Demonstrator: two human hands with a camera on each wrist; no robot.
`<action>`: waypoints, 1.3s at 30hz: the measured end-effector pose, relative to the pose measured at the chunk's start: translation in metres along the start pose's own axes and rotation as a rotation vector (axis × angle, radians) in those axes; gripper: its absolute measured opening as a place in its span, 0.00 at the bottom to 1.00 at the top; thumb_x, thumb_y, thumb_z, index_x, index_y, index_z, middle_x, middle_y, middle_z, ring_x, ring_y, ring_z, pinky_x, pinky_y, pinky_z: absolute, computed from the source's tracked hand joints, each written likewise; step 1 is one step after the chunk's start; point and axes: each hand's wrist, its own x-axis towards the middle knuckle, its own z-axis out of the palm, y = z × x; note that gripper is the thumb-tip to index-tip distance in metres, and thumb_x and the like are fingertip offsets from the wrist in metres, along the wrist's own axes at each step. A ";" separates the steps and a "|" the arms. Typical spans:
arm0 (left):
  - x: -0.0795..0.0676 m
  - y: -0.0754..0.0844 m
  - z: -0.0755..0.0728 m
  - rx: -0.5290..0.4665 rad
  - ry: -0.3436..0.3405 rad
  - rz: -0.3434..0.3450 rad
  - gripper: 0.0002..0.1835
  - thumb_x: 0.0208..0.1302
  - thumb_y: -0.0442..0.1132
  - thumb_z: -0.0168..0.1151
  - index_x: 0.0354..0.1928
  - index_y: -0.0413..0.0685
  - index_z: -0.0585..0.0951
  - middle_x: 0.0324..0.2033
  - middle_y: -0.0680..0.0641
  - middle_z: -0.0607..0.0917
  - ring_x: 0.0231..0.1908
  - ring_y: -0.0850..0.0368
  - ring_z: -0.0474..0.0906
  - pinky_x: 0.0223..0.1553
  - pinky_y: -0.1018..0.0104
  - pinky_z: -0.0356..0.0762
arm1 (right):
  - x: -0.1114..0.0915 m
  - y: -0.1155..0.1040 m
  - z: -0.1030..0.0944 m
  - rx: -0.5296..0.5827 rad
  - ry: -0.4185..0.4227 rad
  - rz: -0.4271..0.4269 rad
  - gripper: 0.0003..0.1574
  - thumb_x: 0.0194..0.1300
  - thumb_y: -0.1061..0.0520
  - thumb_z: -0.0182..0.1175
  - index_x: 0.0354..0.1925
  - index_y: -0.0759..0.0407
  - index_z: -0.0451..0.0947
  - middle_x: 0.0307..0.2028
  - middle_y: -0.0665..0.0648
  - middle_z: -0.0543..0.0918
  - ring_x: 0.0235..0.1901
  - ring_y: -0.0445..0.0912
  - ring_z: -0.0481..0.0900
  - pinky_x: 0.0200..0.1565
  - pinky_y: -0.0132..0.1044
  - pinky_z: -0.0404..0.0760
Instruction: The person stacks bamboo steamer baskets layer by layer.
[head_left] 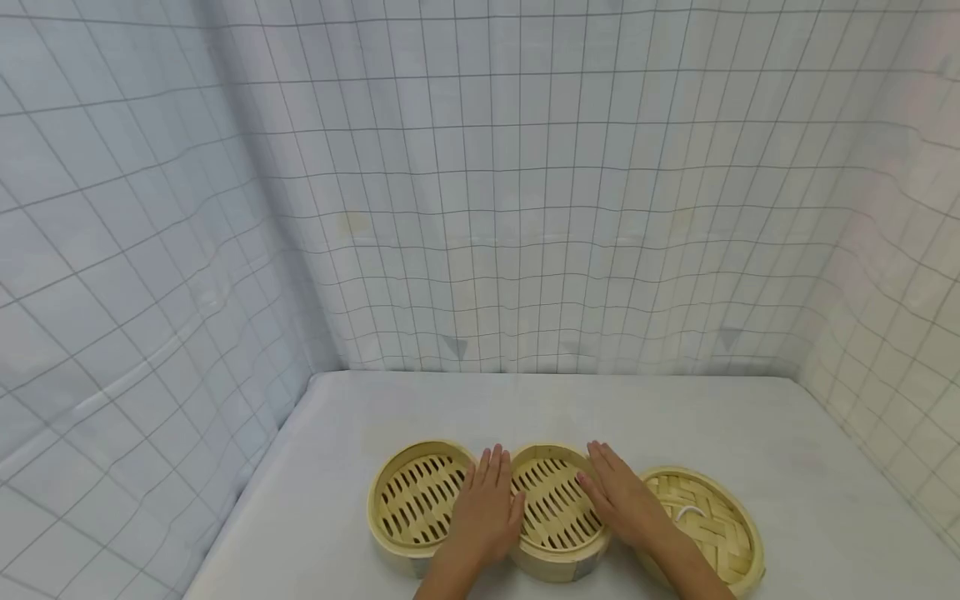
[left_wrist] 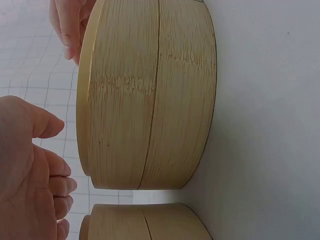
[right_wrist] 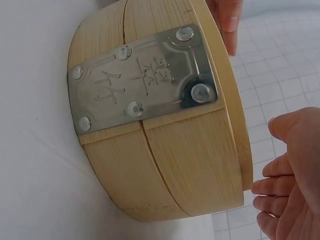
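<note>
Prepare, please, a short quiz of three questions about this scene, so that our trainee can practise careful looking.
1. Multiple choice: in the head view, which is nearer to the woven bamboo lid?
A) the left hand
B) the right hand
2. True or false: the middle bamboo steamer basket is covered by a lid.
3. Count: how many rivets show on the metal plate in the right wrist view?

Key:
1. B.
2. False; it is open, and its slotted floor shows.
3. Six.
</note>
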 end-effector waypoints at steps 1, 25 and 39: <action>0.000 -0.001 0.000 -0.006 0.003 0.001 0.29 0.63 0.50 0.36 0.61 0.37 0.55 0.60 0.41 0.55 0.60 0.48 0.46 0.57 0.51 0.46 | 0.000 0.001 0.000 0.015 -0.003 0.006 0.37 0.62 0.40 0.39 0.60 0.64 0.55 0.59 0.60 0.57 0.59 0.51 0.51 0.56 0.46 0.53; -0.042 -0.079 -0.018 -0.425 0.592 -0.177 0.25 0.62 0.42 0.45 0.62 0.51 0.56 0.56 0.48 0.63 0.55 0.53 0.58 0.51 0.53 0.60 | 0.025 0.048 0.001 0.697 -0.111 0.110 0.29 0.67 0.51 0.36 0.53 0.76 0.59 0.43 0.67 0.72 0.45 0.57 0.69 0.45 0.46 0.69; -0.087 -0.152 0.000 -0.881 0.042 -0.421 0.54 0.50 0.49 0.60 0.61 0.58 0.26 0.63 0.45 0.37 0.59 0.40 0.34 0.50 0.35 0.38 | 0.031 0.054 0.001 0.732 -0.287 0.107 0.31 0.64 0.45 0.39 0.51 0.69 0.66 0.45 0.62 0.73 0.45 0.52 0.70 0.44 0.43 0.71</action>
